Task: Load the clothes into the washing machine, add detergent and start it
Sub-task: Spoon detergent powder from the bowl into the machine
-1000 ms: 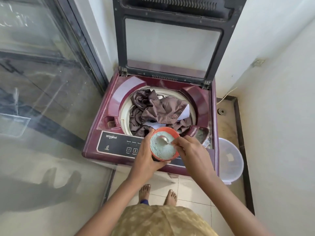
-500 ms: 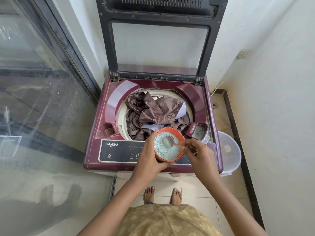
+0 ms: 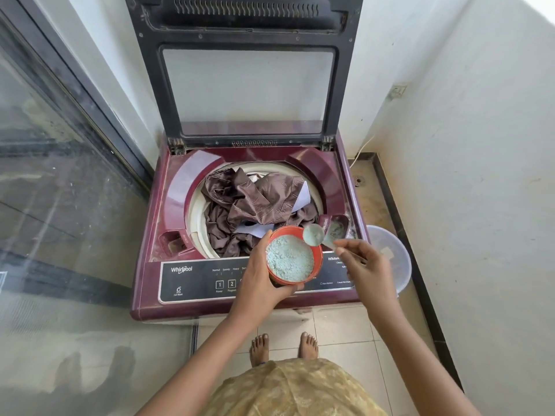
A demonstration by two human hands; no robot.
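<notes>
Overhead, the maroon top-loading washing machine (image 3: 156, 235) fills the middle of the view, its lid (image 3: 246, 85) standing upright at twelve o'clock against the white wall. Brown clothes (image 3: 255, 205) lie heaped in the drum, with a patch of white fabric showing among them. At four o'clock from the drum sits the small detergent compartment (image 3: 338, 228), set into the machine's top deck, with some pale powder in it. A translucent plastic tub (image 3: 393, 259) stands on the floor at three o'clock, just beside the machine.

Over the control panel (image 3: 192, 280), the left hand (image 3: 261, 283) wraps its fingers around an orange cup (image 3: 295, 256) filled with blue-green detergent powder (image 3: 289, 261). At two o'clock from the cup, the right hand (image 3: 365, 265) pinches the handle of a spoon (image 3: 313, 234), whose bowl carries powder and hovers between the cup's rim and the compartment. Bare feet (image 3: 283, 346) stand on the tiles at six o'clock.
</notes>
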